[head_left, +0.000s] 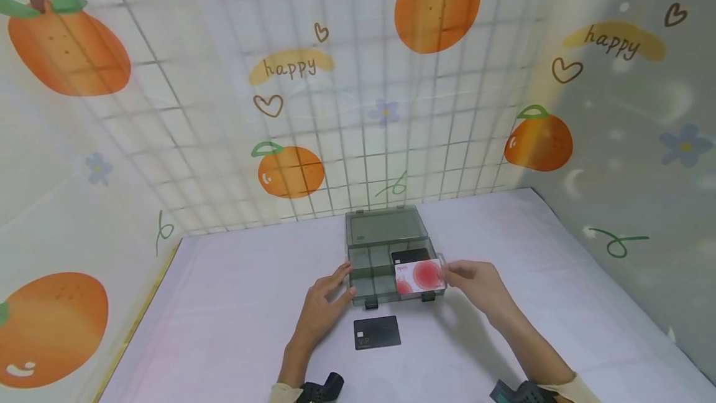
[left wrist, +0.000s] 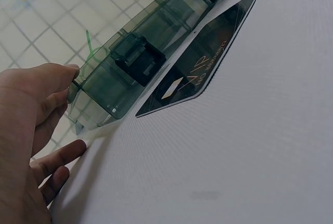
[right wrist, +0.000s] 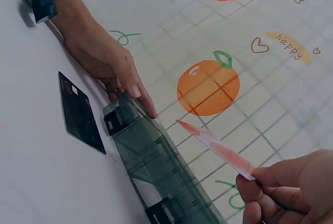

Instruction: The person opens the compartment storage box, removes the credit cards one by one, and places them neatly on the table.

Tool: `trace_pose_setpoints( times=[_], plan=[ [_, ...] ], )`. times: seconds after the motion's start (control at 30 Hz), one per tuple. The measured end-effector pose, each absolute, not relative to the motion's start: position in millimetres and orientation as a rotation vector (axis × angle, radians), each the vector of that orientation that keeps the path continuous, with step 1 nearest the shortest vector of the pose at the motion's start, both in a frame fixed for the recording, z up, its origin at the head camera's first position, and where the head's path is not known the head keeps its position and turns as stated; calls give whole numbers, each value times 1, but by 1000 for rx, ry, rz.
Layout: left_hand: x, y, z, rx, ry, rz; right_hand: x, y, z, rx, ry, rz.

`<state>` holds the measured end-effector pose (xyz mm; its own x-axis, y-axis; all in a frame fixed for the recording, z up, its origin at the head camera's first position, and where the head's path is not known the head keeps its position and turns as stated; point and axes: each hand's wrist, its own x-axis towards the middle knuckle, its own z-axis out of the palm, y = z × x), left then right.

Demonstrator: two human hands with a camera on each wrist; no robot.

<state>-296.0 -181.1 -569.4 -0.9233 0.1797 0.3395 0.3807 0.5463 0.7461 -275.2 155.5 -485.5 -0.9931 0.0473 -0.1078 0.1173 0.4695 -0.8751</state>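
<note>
The pink card (head_left: pixel 418 276) is pinched by the right grip (head_left: pixel 478 282) above the green box (head_left: pixel 382 258), whose side is touched by the left grip (head_left: pixel 323 301), fingers apart. If lowered tilted, the card could be snagged on the box.

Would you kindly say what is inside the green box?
A black card shows at the back right of the box; from above, the pink-patterned card in the right hand hides anything beneath.

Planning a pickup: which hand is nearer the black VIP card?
Left. The left hand is close, beyond and left of the VIP card; the right hand is farther, beyond and right.
</note>
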Motion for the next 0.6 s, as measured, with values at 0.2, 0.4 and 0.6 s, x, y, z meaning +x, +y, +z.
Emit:
trace_pose_setpoints(
  times=[0.2, 0.4, 0.6],
  plan=[
    [-296, -182, -569, -482, -2536, -1321, -266, 159, -486, 134, 2614, -1586],
    [-295, -181, -567, -475, -2542, -1337, -258, 162, -488, 109, 2624, -1578],
    [-296, -181, -568, -492, -2541, -1323, -249, 165, -491, 98, 2617, -1585]
  ],
)
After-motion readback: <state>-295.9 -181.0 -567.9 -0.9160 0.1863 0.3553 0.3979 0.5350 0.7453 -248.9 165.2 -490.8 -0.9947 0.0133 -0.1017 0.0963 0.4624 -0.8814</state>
